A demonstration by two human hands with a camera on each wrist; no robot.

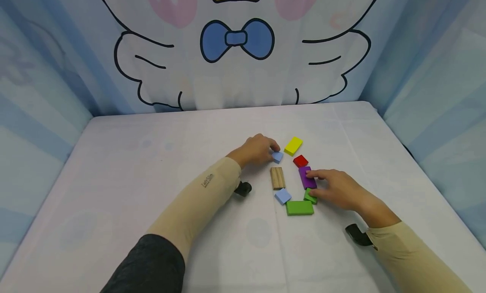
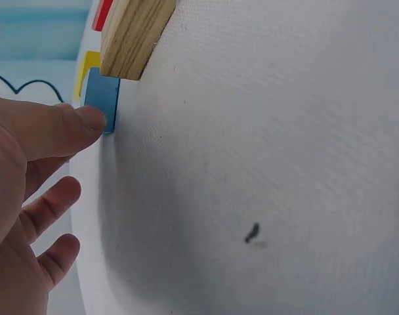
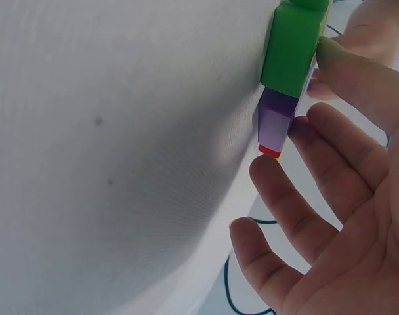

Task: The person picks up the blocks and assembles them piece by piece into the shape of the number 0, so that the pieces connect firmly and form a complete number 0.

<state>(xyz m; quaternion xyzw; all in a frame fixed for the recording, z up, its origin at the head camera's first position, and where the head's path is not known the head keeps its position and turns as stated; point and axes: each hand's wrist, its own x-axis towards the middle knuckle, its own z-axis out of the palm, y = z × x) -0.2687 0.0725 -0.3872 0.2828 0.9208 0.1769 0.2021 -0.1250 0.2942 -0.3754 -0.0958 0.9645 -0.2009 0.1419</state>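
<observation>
My left hand pinches a light-blue block at the far left of a rough ring of blocks. In the left wrist view the thumb presses on that blue block, with the other fingers spread. On the ring's right side, my right hand has its index fingertip on a purple block. Its thumb touches a small green block. The right wrist view shows the remaining fingers loosely extended beside the purple block and the green block.
Around the ring lie a yellow block, a red block, a striped wooden block, another light-blue block and a long green block. A white cloth covers the table; printed curtains hang behind and beside it.
</observation>
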